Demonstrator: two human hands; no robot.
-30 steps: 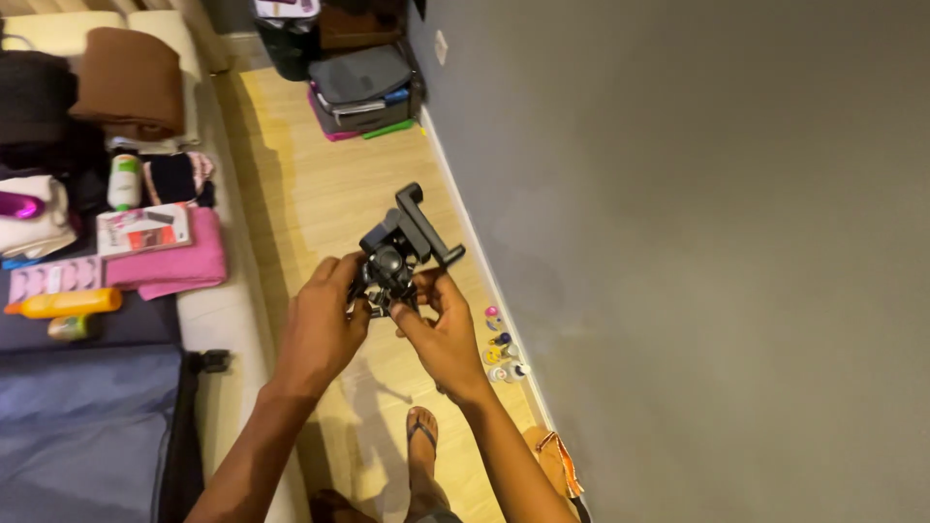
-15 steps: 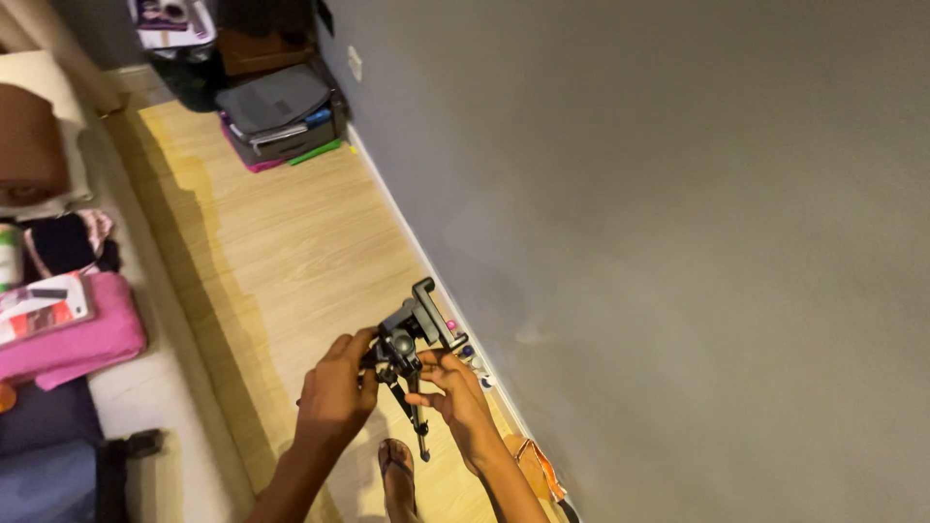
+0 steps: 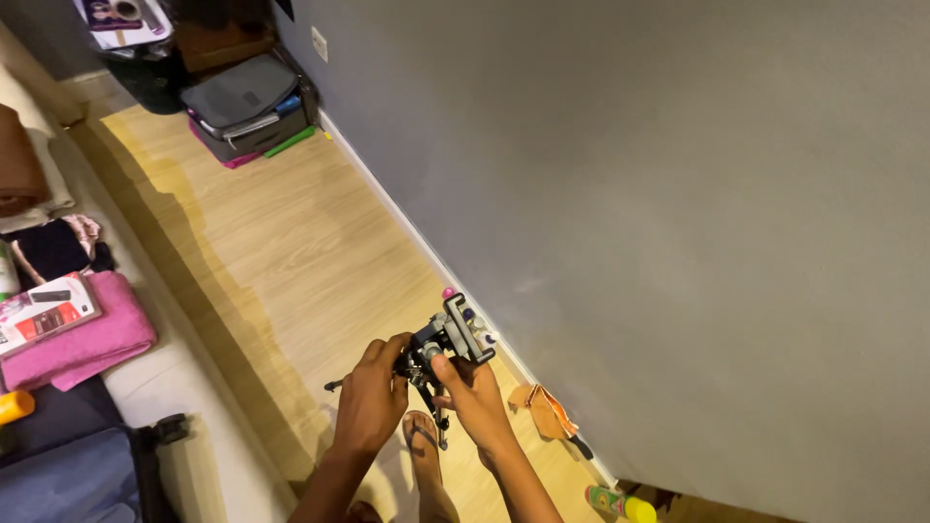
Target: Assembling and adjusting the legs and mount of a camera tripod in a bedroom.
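A small black tripod (image 3: 438, 356) with a phone clamp on top is held over the wooden floor. My left hand (image 3: 373, 397) grips it from the left, around the leg joint, and one thin leg sticks out leftward. My right hand (image 3: 473, 392) grips it from the right, thumb near the ball head. Another leg hangs down between my hands. The clamp points toward the grey wall (image 3: 630, 194). My foot in a sandal (image 3: 421, 441) is below the tripod.
A bed edge (image 3: 184, 387) at left carries a pink towel (image 3: 82, 339), a box and folded clothes. A grey suitcase (image 3: 242, 102) lies far along the wall. Small bottles (image 3: 475, 320), an orange pouch (image 3: 547, 412) and a green-yellow can (image 3: 620, 504) sit by the baseboard.
The view has swung right and down along the wall. The tripod's legs have spread from folded, one now out to the left. Both hands keep hold of it.
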